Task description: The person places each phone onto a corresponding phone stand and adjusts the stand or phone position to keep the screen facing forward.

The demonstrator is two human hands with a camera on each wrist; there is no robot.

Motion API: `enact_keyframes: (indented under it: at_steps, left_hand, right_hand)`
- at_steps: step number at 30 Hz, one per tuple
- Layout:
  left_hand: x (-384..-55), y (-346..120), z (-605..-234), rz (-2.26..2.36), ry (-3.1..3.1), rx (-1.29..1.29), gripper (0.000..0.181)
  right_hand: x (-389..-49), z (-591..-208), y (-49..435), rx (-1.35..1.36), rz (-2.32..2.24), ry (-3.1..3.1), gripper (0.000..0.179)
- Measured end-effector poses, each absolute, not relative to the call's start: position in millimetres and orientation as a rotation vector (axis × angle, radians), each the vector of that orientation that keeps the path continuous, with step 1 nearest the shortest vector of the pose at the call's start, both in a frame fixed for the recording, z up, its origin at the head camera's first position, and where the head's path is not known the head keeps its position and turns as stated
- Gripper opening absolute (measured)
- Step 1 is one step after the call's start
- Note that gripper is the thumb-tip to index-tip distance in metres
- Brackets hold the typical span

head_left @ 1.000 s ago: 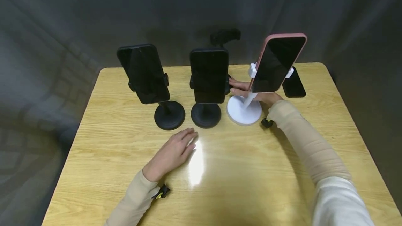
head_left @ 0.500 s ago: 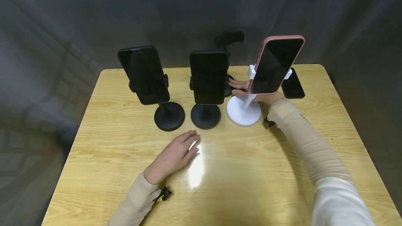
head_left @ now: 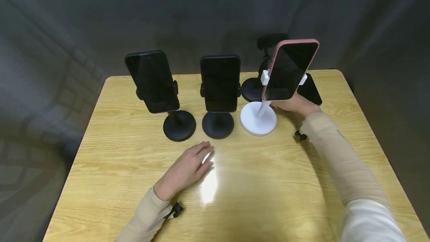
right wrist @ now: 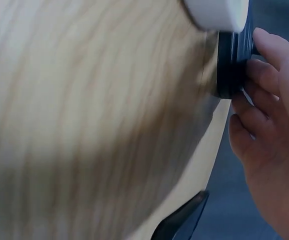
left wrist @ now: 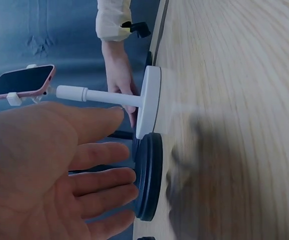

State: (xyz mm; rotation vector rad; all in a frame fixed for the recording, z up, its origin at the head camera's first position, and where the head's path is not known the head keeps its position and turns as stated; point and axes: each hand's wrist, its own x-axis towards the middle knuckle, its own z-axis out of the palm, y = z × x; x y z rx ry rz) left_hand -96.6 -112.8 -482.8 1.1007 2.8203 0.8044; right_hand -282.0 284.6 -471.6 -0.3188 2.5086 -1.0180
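In the head view a black phone stand without a phone (head_left: 251, 89) stands at the back, partly hidden behind a white phone stand (head_left: 258, 118) that carries a pink-edged phone (head_left: 291, 71). My right hand (head_left: 293, 104) reaches behind the white stand. In the right wrist view the thumb and fingers of that hand (right wrist: 279, 115) pinch the rim of the black round base (right wrist: 233, 65). My left hand (head_left: 186, 167) hovers over or rests on the table with relaxed fingers, holding nothing; the left wrist view shows its palm (left wrist: 39, 165) beside a black base (left wrist: 149, 177).
Two black stands hold dark phones, one at left (head_left: 152, 81) and one in the middle (head_left: 220, 83). Another dark phone (head_left: 309, 89) lies flat at the back right. A grey curtain (head_left: 188, 18) hangs behind the wooden table (head_left: 117, 152).
The phoneless black stand has shifted right, out from behind the middle phone, and my right hand has moved right with it. My left hand has barely moved.
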Motion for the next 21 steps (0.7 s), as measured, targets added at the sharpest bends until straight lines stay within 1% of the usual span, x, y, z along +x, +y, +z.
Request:
enact_keyframes:
  at_steps: [1,3,6,9,17,18,21]
  left_hand:
    - [-97,-112,-483,0.804,2.824,1.109,0.041]
    - [-98,-111,-483,0.806,2.827,1.121,0.041]
    - [-99,-109,-484,0.812,2.826,1.141,0.042]
    - [-99,-107,-485,0.813,2.823,1.154,0.042]
    - [-99,-105,-485,0.803,2.805,1.138,0.042]
    - [-99,-105,-485,0.809,2.803,1.139,0.042]
    - [-100,-105,-485,0.832,2.803,1.159,0.043]
  right_hand:
    - [-281,-474,289,-0.342,-0.852,2.643,0.048]
    - [-279,-476,298,-0.315,-0.889,2.654,0.054]
    - [-276,-476,309,-0.365,-0.883,2.689,0.063]
    - [-272,-477,317,-0.429,-0.825,2.741,0.060]
    - [-254,-478,331,-0.352,-0.655,2.845,0.045]
    - [-252,-478,333,-0.349,-0.652,2.855,0.044]
    - [-245,-478,339,-0.314,-0.667,2.846,0.051]
